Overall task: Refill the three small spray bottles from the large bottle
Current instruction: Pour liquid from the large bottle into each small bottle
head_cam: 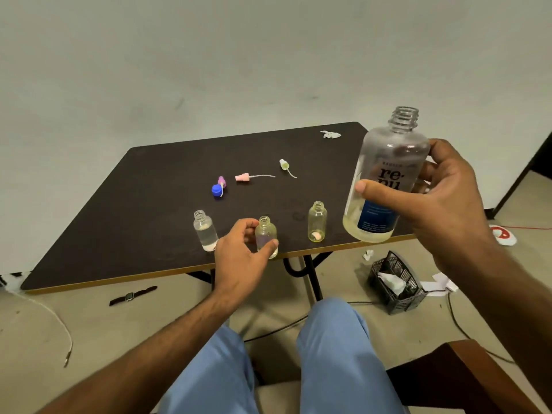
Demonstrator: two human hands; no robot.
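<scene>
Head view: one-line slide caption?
Right hand holds large bottle upright; left hand grips middle small bottle.

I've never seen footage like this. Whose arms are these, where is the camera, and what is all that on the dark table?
There is no machine here: a person wears a camera on the head, so you look down along their own arms and knees. The right hand holds the large bottle upright in the air, cap off, with a little yellowish liquid at the bottom. The left hand pinches the middle small bottle, which stands on the table. Two more open small bottles stand beside it, left and right. Farther back lie three spray tops, purple, pink and yellowish, a blue cap and a crumpled tissue.
</scene>
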